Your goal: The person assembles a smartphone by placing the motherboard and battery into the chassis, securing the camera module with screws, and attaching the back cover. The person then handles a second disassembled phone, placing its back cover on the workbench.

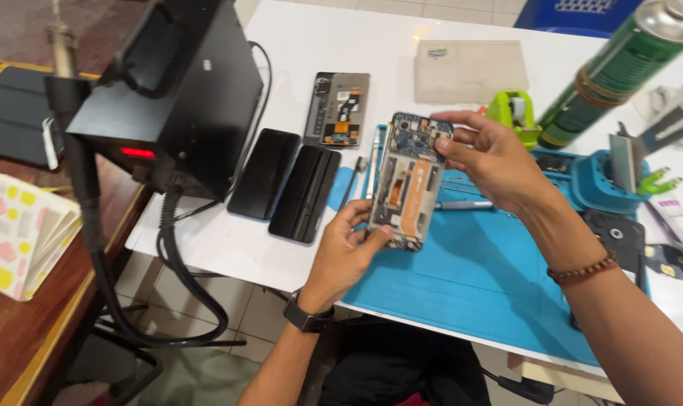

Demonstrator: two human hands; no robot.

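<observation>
Two hands grip one opened phone (407, 183) above the blue mat (469, 278): left hand (346, 252) pinching its lower end, right hand (488, 158) closed on its top edge, perhaps on a small part. At nine o'clock lie two black phones (285, 183); at three o'clock, a pen (465, 204).
</observation>
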